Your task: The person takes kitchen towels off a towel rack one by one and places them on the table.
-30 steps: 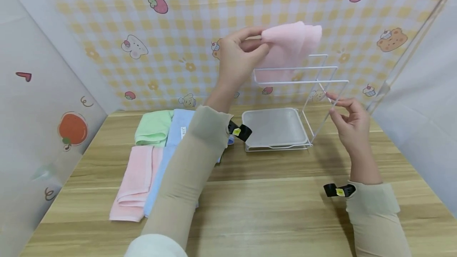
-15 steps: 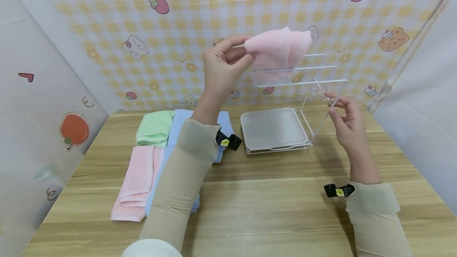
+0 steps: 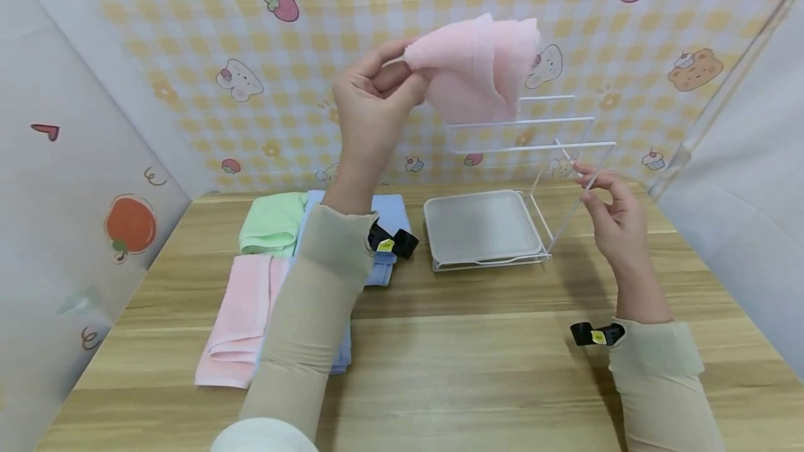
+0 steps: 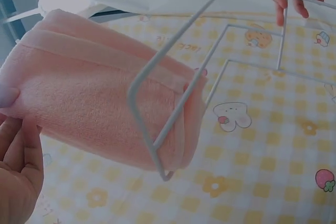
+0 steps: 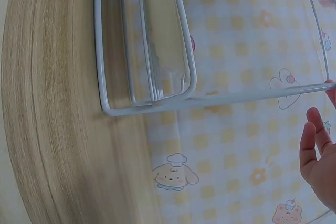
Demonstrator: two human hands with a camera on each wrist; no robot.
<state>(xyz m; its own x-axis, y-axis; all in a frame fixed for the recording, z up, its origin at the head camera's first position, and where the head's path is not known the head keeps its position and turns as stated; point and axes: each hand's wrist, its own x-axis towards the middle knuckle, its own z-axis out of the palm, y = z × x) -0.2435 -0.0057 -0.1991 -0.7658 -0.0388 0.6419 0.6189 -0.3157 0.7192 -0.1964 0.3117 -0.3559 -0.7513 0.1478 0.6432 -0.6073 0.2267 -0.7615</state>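
Observation:
A folded pink towel (image 3: 467,68) is pinched at its left end between the thumb and fingers of my left hand (image 3: 370,107). It hangs in the air above the top bars of a white wire rack (image 3: 534,148). In the left wrist view the towel (image 4: 94,93) lies partly behind the rack's bars; whether it touches them I cannot tell. On the right, my right hand (image 3: 618,218) holds the rack's slanted side wire with thumb and fingers. At the rack's base sits a pale grey tray (image 3: 484,225).
Left on the wooden table (image 3: 477,382) lie a folded green towel (image 3: 271,223), another folded pink towel (image 3: 235,319) and folded blue towels (image 3: 391,211), partly hidden behind my left forearm. A checked cloth backdrop (image 3: 352,5) stands close behind the rack.
My left hand has moved left with the pink towel, then up, raising the towel's lower edge from behind the rack's top bars to above them. The right hand stays on the rack.

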